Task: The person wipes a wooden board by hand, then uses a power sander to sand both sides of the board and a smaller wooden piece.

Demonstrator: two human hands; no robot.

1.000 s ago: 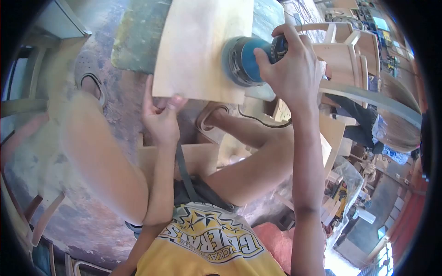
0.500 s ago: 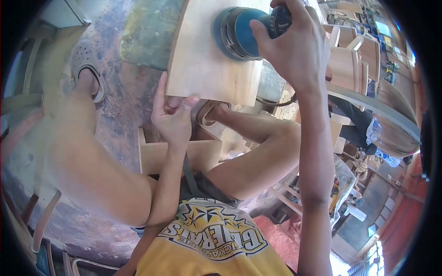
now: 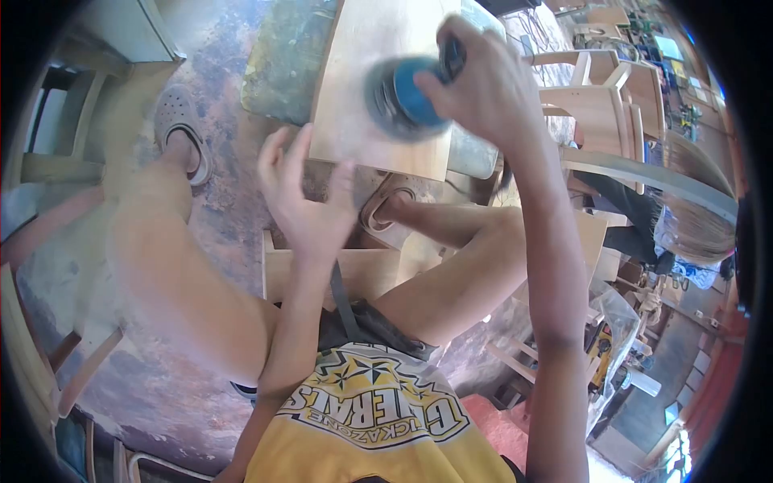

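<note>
R hand (image 3: 487,92) gripped blue sander (image 3: 414,90) at wood panel (image 3: 342,105); L hand (image 3: 310,213) open nr. corner.
Hands apart; surface work looked underway, amt. done vs. left unclear.

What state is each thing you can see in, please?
Board: flat on the table, near end overhanging.
Sander: held on the board, blurred; running or not, unclear.
Right hand: closed around the sander.
Left hand: fingers spread by the board.
Clogs: worn.
Box: open-topped.

A woodworking workshop; wooden chair frames (image 3: 592,109), a power sander (image 3: 415,92), a dust-smeared floor (image 3: 217,217).
</note>
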